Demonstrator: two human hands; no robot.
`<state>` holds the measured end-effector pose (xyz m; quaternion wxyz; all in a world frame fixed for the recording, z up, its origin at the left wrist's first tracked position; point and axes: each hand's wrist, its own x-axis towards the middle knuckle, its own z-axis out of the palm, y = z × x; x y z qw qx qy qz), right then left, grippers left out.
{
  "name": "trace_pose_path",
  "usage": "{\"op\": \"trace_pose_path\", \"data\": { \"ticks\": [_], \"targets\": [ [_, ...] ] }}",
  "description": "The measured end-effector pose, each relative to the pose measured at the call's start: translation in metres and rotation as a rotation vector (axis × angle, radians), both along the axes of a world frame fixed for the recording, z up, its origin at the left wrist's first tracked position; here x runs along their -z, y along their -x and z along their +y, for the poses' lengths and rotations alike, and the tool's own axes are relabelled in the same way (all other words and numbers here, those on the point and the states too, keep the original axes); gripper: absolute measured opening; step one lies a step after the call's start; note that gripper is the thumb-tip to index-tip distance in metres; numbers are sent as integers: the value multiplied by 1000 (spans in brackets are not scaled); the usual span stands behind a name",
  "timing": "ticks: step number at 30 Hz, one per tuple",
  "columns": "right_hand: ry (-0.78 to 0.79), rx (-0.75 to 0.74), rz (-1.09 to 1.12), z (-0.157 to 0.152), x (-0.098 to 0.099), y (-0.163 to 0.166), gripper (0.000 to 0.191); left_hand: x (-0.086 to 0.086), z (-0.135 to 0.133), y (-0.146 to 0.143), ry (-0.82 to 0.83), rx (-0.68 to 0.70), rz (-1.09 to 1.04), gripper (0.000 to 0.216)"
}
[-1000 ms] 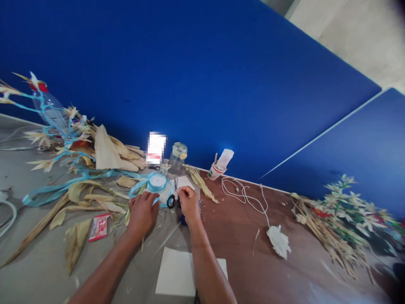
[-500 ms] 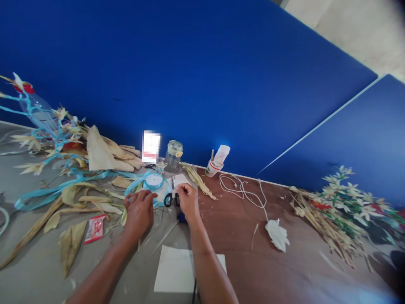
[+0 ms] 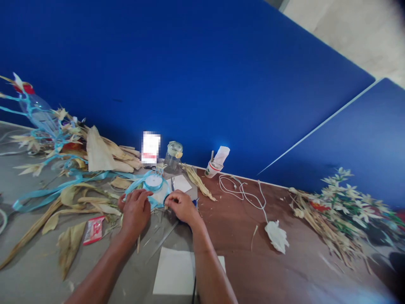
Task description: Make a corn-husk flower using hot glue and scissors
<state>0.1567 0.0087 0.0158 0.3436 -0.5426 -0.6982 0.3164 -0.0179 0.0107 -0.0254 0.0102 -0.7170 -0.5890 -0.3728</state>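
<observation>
— Could you read the red packet (image 3: 93,230) on the desk (image 3: 31,270)?
— No, too small. The jar (image 3: 174,156) looked empty; the paper cup (image 3: 213,168) held sticks.
— And the hands?
— The left hand (image 3: 134,211) lay curled by the blue ribbon roll (image 3: 154,182). The right hand (image 3: 182,207) had slid left, covering the scissors seen before. I couldn't tell either grip.

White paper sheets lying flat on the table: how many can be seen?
2. One large sheet lies at the near edge, partly under the right forearm. One small sheet lies farther back, beyond the right hand, beside the ribbon spool. Others may be hidden under husks.
</observation>
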Motion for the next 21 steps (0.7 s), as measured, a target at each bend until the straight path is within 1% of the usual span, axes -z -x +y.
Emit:
{"op": "trace_pose_path", "data": {
  "ticks": [1,3,6,8,10,12,14,17,21],
  "targets": [
    [29,-83,-96,-2,-1,3,14,0,0,-1,9,-6,4,29],
    [64,-168,-308,-7,-3,10,16,0,-1,-1,16,-18,-4,27],
    [73,-193,-590,-14,-2,23,21,1,-1,-1,-1,-23,-25,25],
    [54,-192,-707,-17,0,30,23,1,0,0,-21,-20,-35,24],
    [22,-183,-777,-19,3,36,24,0,0,2,-33,-18,-46,23],
    [-10,-160,-805,-20,6,39,24,0,0,2,-42,-23,-59,22],
    [-21,-121,-780,-20,7,40,23,-1,0,3,-54,-28,-66,23],
    [1,-25,-642,-17,7,37,19,-2,-1,3,-45,12,-31,22],
    [13,77,-448,-9,6,23,15,-2,-2,2,48,137,60,21]
  ]
}}
